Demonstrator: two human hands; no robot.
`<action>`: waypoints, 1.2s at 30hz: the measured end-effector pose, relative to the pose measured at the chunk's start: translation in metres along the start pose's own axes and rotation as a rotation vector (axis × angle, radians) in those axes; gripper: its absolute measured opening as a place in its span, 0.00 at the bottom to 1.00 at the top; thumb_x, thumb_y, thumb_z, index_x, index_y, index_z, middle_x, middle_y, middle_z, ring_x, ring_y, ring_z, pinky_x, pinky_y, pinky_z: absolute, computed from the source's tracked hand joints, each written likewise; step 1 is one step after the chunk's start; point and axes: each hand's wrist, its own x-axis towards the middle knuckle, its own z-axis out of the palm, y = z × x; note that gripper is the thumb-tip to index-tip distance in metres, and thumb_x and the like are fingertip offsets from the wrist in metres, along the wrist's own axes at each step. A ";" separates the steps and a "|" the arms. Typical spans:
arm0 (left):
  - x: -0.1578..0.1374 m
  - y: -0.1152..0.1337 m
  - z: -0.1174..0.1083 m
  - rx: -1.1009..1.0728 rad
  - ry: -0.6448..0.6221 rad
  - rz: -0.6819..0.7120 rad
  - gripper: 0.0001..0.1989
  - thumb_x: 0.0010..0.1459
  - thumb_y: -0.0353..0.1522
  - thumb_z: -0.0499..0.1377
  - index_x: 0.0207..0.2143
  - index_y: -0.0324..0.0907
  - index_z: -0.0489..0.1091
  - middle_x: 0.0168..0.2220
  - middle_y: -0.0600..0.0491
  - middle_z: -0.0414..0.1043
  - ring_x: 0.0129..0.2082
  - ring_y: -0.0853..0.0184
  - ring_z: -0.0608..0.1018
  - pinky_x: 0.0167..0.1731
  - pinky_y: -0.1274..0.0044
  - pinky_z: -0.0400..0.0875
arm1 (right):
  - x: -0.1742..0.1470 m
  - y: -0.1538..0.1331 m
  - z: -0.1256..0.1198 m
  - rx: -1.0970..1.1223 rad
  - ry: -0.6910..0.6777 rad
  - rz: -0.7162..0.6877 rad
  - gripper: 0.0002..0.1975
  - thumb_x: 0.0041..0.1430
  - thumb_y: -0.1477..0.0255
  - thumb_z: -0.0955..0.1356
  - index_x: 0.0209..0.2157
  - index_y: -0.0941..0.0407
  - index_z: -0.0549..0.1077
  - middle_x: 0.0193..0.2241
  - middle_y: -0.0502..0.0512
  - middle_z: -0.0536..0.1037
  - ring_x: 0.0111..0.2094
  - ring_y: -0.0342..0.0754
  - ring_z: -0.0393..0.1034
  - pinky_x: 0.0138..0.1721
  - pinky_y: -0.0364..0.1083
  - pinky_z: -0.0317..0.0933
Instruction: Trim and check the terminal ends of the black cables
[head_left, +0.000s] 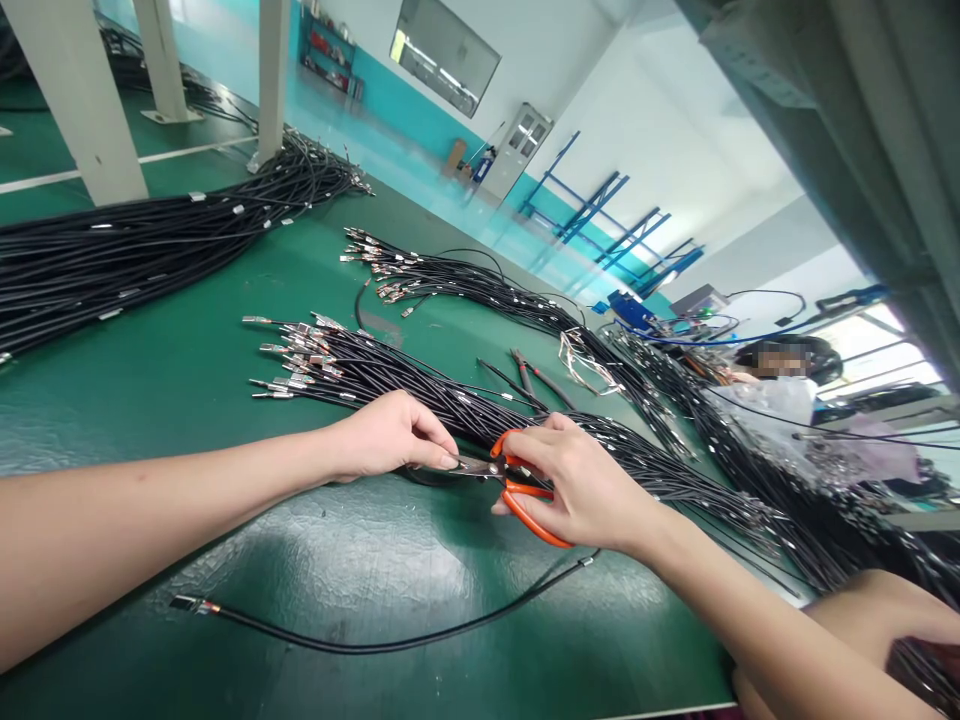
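My right hand [581, 482] grips orange-handled scissors [536, 505], their blades pointing left toward the fingertips of my left hand [394, 432]. That left hand is closed in a pinch on a dark cable, of which only a little shows below the fingers. The blade tips reach right up to the pinch; whether they touch the cable I cannot tell. Behind both hands lies a bundle of black cables [420, 385] with metal terminals at its left end. In front, a single black cable [360, 648] with a terminal at its left end curves across the green table [300, 560].
Dark pliers [536, 380] with red on them lie behind the bundle. Another cable bundle [480, 285] runs along the far edge, and a thick one [135, 250] fills the left. Pale posts [82, 100] stand at upper left. A person [787, 358] sits at far right.
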 end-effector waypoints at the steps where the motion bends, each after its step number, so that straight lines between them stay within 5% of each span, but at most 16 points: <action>1: 0.000 0.000 0.000 -0.001 -0.003 0.000 0.05 0.41 0.28 0.61 0.24 0.36 0.75 0.18 0.58 0.66 0.19 0.75 0.63 0.21 0.82 0.57 | 0.000 0.000 0.000 -0.011 0.001 -0.001 0.15 0.52 0.59 0.65 0.30 0.58 0.65 0.24 0.51 0.71 0.25 0.44 0.63 0.32 0.44 0.45; 31: 0.000 -0.003 0.000 -0.075 0.016 0.008 0.05 0.41 0.29 0.61 0.24 0.38 0.74 0.17 0.58 0.65 0.19 0.74 0.63 0.22 0.80 0.57 | 0.000 -0.001 0.006 -0.226 0.067 -0.020 0.16 0.54 0.59 0.61 0.23 0.57 0.64 0.16 0.50 0.67 0.19 0.43 0.58 0.27 0.44 0.44; 36: 0.000 -0.003 0.000 -0.106 0.007 0.005 0.04 0.40 0.29 0.61 0.23 0.37 0.74 0.16 0.59 0.64 0.18 0.74 0.63 0.21 0.80 0.57 | -0.002 -0.002 0.012 0.012 0.166 0.160 0.17 0.52 0.58 0.63 0.20 0.57 0.63 0.14 0.48 0.62 0.18 0.42 0.54 0.25 0.43 0.46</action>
